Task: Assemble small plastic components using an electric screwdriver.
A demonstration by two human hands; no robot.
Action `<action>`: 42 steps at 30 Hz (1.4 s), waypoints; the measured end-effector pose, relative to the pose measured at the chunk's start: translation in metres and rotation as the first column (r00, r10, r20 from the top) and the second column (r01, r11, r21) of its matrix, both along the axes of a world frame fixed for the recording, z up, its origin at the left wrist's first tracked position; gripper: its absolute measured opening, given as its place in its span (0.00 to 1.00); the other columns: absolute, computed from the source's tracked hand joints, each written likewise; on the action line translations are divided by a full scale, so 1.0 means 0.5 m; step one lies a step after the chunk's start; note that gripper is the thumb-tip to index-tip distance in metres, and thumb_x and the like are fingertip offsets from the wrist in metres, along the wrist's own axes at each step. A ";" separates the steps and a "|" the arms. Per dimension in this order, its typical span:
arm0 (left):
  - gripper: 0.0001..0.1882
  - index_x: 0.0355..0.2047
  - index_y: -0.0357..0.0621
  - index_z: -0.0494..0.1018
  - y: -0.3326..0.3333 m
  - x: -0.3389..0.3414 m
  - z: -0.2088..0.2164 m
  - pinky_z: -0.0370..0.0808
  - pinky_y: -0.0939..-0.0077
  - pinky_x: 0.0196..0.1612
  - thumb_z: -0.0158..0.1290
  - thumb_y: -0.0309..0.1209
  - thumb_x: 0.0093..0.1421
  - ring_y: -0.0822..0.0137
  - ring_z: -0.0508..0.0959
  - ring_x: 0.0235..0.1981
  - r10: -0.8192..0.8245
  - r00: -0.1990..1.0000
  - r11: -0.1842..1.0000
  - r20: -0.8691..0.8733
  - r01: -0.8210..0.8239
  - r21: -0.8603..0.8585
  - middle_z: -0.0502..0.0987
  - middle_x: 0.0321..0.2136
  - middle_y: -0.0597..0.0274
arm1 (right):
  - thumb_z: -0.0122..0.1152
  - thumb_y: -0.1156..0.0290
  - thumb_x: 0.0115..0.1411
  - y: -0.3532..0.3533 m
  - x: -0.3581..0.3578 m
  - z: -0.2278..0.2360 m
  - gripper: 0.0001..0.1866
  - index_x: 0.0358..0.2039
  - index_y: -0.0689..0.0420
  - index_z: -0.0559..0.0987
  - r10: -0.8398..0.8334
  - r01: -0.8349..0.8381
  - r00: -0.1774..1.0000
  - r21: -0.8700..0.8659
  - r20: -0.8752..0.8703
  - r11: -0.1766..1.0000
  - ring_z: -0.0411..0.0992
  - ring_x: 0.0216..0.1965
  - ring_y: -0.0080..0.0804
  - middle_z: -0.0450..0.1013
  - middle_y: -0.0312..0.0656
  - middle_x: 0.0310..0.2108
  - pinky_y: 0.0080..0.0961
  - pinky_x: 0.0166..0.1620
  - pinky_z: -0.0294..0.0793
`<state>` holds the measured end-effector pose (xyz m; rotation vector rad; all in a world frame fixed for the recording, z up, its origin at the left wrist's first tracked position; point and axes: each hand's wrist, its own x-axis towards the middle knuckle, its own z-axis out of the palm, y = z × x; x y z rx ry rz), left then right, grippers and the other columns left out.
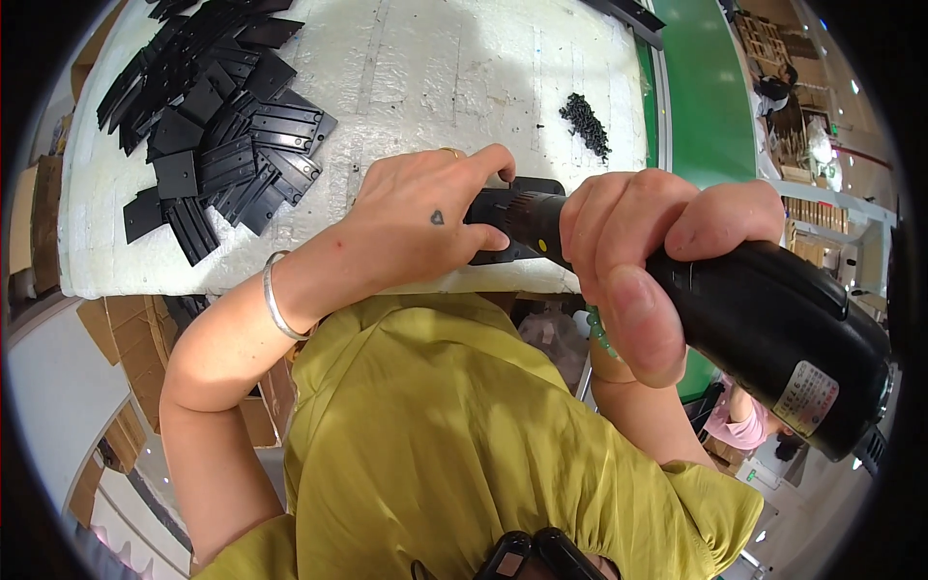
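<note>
My right hand (633, 242) is wrapped round a corded black electric screwdriver (773, 329). The tool's nose points down at a black plastic part (493, 253) near the front edge of the table. With thumb and forefinger on either side of that part, my left hand (416, 213) grips it against the tabletop. The screwdriver's tip and whatever sits under it are hidden. To the right on the table lies a small heap of black screws (586, 128).
Flat black plastic pieces (227, 145) lie in a large loose pile on the left of the white-covered table (406, 77). A black bar-shaped piece (633, 19) is at the far right corner, by a green surface (710, 87). Someone in a pink top (737, 420) is at lower right.
</note>
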<state>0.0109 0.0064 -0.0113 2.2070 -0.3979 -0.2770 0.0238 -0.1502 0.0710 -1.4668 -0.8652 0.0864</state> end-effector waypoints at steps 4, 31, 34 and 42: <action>0.19 0.40 0.48 0.68 -0.001 0.001 0.011 0.68 0.63 0.37 0.59 0.38 0.50 0.54 0.75 0.34 -0.014 1.000 1.000 0.019 0.014 0.007 0.76 0.26 0.56 | 0.56 0.79 0.49 0.002 0.004 0.006 0.17 0.34 0.53 0.57 0.032 -0.032 0.999 -0.008 0.004 0.999 0.60 0.16 0.25 0.63 0.36 0.16 0.25 0.24 0.63; 0.23 0.39 0.43 0.72 0.017 0.009 0.015 0.68 0.68 0.41 0.62 0.40 0.45 0.57 0.70 0.37 0.081 0.978 0.996 0.194 -0.085 0.015 0.73 0.31 0.58 | 0.50 0.84 0.47 -0.021 0.171 -0.054 0.15 0.37 0.66 0.64 -0.290 0.281 0.957 0.291 -0.014 0.914 0.63 0.14 0.21 0.66 0.38 0.14 0.18 0.22 0.65; 0.20 0.36 0.40 0.74 0.020 0.018 0.010 0.67 0.69 0.43 0.63 0.38 0.45 0.58 0.69 0.37 0.129 0.974 0.991 0.185 -0.122 -0.051 0.72 0.31 0.58 | 0.50 0.84 0.47 -0.026 0.184 -0.071 0.15 0.37 0.65 0.64 -0.305 0.307 0.951 0.280 -0.052 0.910 0.63 0.14 0.22 0.66 0.38 0.14 0.18 0.22 0.65; 0.14 0.33 0.40 0.77 -0.013 0.062 -0.024 0.68 0.68 0.41 0.61 0.35 0.47 0.58 0.69 0.37 0.216 0.914 0.974 0.343 -0.179 -0.135 0.75 0.30 0.58 | 0.49 0.83 0.48 -0.044 0.148 -0.041 0.16 0.40 0.63 0.64 -0.279 0.290 0.957 0.346 -0.081 0.892 0.61 0.15 0.24 0.64 0.39 0.16 0.22 0.23 0.64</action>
